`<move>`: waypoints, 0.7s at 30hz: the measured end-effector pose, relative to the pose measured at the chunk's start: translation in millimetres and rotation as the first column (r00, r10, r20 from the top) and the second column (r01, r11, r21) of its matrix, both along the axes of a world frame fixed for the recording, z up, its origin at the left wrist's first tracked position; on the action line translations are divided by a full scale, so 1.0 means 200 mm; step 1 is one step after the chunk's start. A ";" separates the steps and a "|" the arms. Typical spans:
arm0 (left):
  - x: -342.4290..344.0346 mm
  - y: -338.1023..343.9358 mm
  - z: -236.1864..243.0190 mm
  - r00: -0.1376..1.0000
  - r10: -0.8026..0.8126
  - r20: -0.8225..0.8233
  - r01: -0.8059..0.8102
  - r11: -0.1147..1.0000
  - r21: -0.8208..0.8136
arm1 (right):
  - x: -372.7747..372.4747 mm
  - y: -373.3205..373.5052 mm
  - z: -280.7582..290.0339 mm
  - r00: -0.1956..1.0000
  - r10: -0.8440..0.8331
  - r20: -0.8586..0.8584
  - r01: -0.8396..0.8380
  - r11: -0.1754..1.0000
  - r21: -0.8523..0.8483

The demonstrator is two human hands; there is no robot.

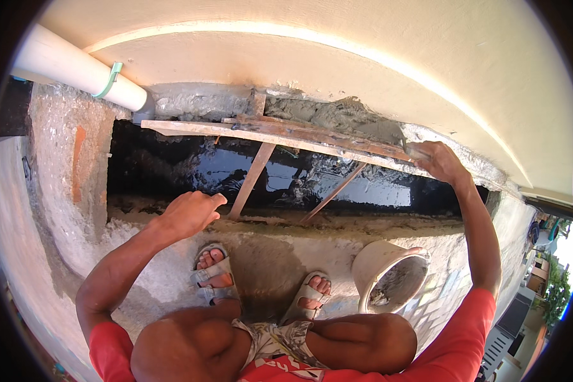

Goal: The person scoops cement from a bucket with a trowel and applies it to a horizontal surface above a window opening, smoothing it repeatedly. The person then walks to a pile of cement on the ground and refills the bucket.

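Note:
My right hand (440,162) reaches to the right end of a long wooden board (337,145) braced along the foot of the wall. Its fingers are closed around something small and greyish, mostly hidden, beside wet grey mortar (340,116). The mortar fills the gap between board and wall. My left hand (188,216) hovers near the ditch's near edge with loosely bent fingers, some hidden, and nothing visible in it. Two slanting wooden props, a wider one (251,181) and a thin one (334,193), run from the near edge to the board.
Dark water (369,184) lies in the ditch below the board. A pale bucket (369,267) with mortar in it leans on its side by my right foot (312,294). A white pipe (76,67) comes down at the upper left beside a rough concrete block (60,153).

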State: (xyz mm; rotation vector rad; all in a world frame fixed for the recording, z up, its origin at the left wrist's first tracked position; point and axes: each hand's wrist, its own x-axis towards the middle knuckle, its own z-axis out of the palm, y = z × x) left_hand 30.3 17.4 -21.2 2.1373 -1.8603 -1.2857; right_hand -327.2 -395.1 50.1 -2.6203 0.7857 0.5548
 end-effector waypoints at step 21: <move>0.02 0.11 -0.08 0.985 -0.089 0.147 0.087 0.996 0.025 | 0.02 0.01 0.05 0.999 0.019 0.046 -0.013 0.993 -0.121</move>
